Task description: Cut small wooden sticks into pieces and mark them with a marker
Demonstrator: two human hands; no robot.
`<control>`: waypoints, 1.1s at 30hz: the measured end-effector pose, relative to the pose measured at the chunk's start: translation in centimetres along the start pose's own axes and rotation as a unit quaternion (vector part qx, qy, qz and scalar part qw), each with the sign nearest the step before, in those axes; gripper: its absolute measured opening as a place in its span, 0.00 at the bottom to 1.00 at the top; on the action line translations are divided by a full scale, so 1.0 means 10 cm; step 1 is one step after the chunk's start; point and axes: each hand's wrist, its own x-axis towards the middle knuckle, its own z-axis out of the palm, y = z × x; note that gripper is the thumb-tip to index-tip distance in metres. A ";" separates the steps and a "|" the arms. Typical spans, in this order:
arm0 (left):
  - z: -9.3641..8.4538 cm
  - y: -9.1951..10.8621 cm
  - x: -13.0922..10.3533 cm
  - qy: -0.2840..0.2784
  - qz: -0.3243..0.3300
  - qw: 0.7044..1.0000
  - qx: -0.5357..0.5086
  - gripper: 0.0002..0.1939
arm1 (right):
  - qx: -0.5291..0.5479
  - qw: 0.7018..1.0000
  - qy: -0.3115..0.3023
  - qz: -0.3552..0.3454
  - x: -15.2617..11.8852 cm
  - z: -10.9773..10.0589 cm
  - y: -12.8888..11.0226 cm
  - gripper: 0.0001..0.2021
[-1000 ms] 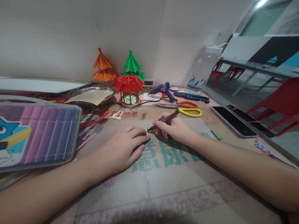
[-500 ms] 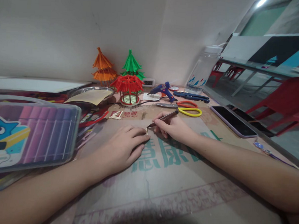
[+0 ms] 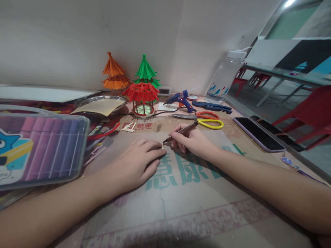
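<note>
My right hand [image 3: 190, 139] pinches a dark marker pen [image 3: 181, 131], which slants down to the left. Its tip meets the upper end of a short, pale wooden stick [image 3: 162, 146] on the table. The fingertips of my left hand [image 3: 139, 159] hold this stick down from the left, partly covering it. Several similar short sticks [image 3: 129, 127] lie in a loose heap beyond my left hand. A red paper-roofed pavilion model [image 3: 143, 97] stands behind them, with a green one [image 3: 144, 70] and an orange one [image 3: 113, 72] further back.
A case of coloured markers [image 3: 57, 148] fills the left side. Yellow-and-red-handled scissors [image 3: 209, 123], a blue glue gun [image 3: 181, 100], blue pliers [image 3: 211, 106] and a clear bottle [image 3: 223, 79] are at the back. A phone [image 3: 258, 134] lies at right, near the table edge.
</note>
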 end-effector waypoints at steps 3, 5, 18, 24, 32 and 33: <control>0.01 0.00 -0.01 0.008 -0.010 1.000 -0.015 0.17 | -0.010 1.000 -0.004 -0.001 0.00 0.00 -0.01 0.08; 0.01 0.00 -0.01 0.020 -0.031 0.999 -0.033 0.18 | -0.012 1.000 -0.003 0.000 0.00 0.00 -0.02 0.08; 0.04 -0.06 0.02 0.001 -0.100 0.993 -0.059 0.28 | -0.013 1.000 -0.011 0.007 -0.01 -0.01 -0.01 0.06; 0.01 -0.04 0.03 -0.004 -0.094 0.994 -0.058 0.24 | -0.014 0.999 -0.038 0.016 -0.05 0.00 -0.06 0.06; 0.02 -0.05 0.03 -0.006 -0.078 0.996 -0.050 0.24 | -0.008 0.999 -0.045 0.017 -0.03 0.00 -0.03 0.06; 0.02 -0.05 0.04 -0.012 -0.075 0.996 -0.045 0.24 | -0.008 0.999 -0.046 0.018 -0.03 0.00 -0.03 0.07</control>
